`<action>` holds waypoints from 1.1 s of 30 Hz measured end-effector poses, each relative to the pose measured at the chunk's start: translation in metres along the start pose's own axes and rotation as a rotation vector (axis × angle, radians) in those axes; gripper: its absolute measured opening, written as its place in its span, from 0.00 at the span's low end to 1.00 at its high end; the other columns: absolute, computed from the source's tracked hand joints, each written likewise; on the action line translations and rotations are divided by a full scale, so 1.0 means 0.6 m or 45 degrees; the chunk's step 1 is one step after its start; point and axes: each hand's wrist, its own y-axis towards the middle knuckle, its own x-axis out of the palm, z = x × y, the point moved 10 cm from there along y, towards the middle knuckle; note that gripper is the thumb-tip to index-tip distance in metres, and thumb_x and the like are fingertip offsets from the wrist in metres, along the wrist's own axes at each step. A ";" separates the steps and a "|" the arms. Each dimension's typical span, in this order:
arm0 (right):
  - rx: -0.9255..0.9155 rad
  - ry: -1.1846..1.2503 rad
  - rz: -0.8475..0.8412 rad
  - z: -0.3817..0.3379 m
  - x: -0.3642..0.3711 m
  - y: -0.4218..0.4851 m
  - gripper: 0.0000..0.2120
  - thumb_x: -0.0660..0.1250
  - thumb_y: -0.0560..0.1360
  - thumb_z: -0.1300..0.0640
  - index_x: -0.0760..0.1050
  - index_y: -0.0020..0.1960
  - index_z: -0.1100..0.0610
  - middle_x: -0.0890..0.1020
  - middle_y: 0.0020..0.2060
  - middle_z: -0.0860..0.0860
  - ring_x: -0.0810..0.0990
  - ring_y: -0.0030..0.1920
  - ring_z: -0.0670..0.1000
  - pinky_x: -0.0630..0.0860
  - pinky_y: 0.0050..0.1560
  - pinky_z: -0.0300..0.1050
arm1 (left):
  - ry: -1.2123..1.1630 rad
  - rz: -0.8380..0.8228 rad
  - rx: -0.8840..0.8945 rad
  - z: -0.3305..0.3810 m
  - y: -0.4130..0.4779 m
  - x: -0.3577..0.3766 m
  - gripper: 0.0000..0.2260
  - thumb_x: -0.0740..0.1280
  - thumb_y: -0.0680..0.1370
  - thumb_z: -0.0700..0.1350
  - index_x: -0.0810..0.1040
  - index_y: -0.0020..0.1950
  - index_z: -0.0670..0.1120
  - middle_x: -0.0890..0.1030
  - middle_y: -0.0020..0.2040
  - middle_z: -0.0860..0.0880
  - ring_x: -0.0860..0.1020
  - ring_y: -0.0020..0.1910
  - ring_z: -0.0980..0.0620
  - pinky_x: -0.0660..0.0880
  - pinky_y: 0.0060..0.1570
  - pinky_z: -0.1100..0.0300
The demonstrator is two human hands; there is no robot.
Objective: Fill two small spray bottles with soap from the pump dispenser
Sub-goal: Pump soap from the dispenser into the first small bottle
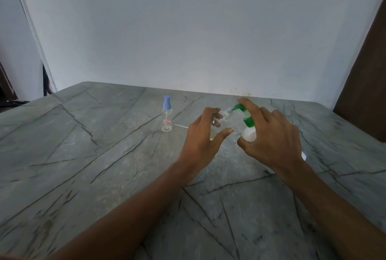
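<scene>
A grey, stone-patterned surface (104,155) with dark crack-like veins carries the things. The left hand (203,134) grasps a small clear plastic spray bottle without its cap (222,118). Fingers and thumb wrap round its smooth cylindrical body, and it is tilted so the ribbed, threaded neck meets the spout of the dispenser. A faint yellowish tint shows at its lower end. The right hand (271,134) clasps a white plastic pump dispenser with a green pump head (249,135), and its index finger (248,105) lies on top of the pump. A second clear spray bottle with a pale blue cap and a red-edged label (167,119) stands upright to the left, apart from both hands. A thin white tube (181,126) lies flat just beside it.
</scene>
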 end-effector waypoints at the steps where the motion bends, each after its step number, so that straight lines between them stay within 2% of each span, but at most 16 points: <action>1: -0.004 0.007 0.003 0.000 0.001 0.000 0.46 0.76 0.61 0.42 0.60 0.74 0.48 0.82 0.48 0.53 0.78 0.41 0.57 0.77 0.35 0.48 | 0.000 0.007 0.000 0.000 0.000 -0.001 0.21 0.72 0.73 0.52 0.71 0.61 0.46 0.78 0.52 0.54 0.77 0.46 0.58 0.74 0.44 0.69; 8: -0.020 0.001 0.003 -0.002 0.001 -0.001 0.45 0.76 0.62 0.43 0.59 0.73 0.47 0.82 0.46 0.54 0.77 0.41 0.57 0.79 0.34 0.50 | 0.006 0.033 -0.004 0.003 -0.002 -0.003 0.20 0.72 0.73 0.50 0.71 0.60 0.44 0.80 0.49 0.50 0.77 0.43 0.56 0.72 0.41 0.73; 14: -0.023 0.020 0.017 -0.002 -0.001 0.001 0.42 0.77 0.61 0.43 0.64 0.70 0.49 0.82 0.45 0.55 0.78 0.39 0.57 0.78 0.34 0.48 | -0.014 0.018 0.026 0.006 -0.006 0.003 0.18 0.72 0.74 0.50 0.71 0.58 0.44 0.79 0.46 0.50 0.77 0.42 0.55 0.73 0.40 0.69; 20: -0.011 0.014 0.021 0.004 0.004 0.003 0.39 0.79 0.60 0.42 0.71 0.66 0.53 0.83 0.47 0.57 0.81 0.41 0.61 0.80 0.38 0.56 | -0.034 -0.012 0.046 0.009 -0.008 0.011 0.19 0.72 0.73 0.50 0.72 0.58 0.43 0.79 0.45 0.50 0.76 0.41 0.56 0.73 0.41 0.68; 22: -0.004 0.016 0.014 0.005 0.006 0.003 0.39 0.79 0.60 0.41 0.71 0.66 0.53 0.83 0.48 0.57 0.81 0.42 0.61 0.80 0.39 0.57 | -0.058 -0.029 0.040 0.008 -0.008 0.013 0.20 0.72 0.73 0.52 0.72 0.58 0.44 0.79 0.45 0.51 0.76 0.41 0.57 0.73 0.41 0.68; 28: -0.015 -0.012 0.062 -0.003 -0.006 -0.001 0.42 0.77 0.62 0.42 0.65 0.71 0.50 0.83 0.46 0.54 0.78 0.40 0.57 0.76 0.34 0.46 | -0.054 0.001 -0.011 -0.004 -0.003 0.009 0.20 0.71 0.74 0.53 0.71 0.59 0.45 0.79 0.48 0.51 0.78 0.44 0.55 0.76 0.42 0.66; 33: -0.003 -0.027 0.045 -0.005 -0.004 0.000 0.45 0.76 0.62 0.42 0.60 0.74 0.47 0.82 0.47 0.53 0.78 0.41 0.58 0.77 0.33 0.48 | -0.041 0.034 0.018 -0.001 -0.001 0.002 0.20 0.72 0.73 0.52 0.71 0.59 0.44 0.79 0.48 0.50 0.78 0.43 0.54 0.75 0.42 0.67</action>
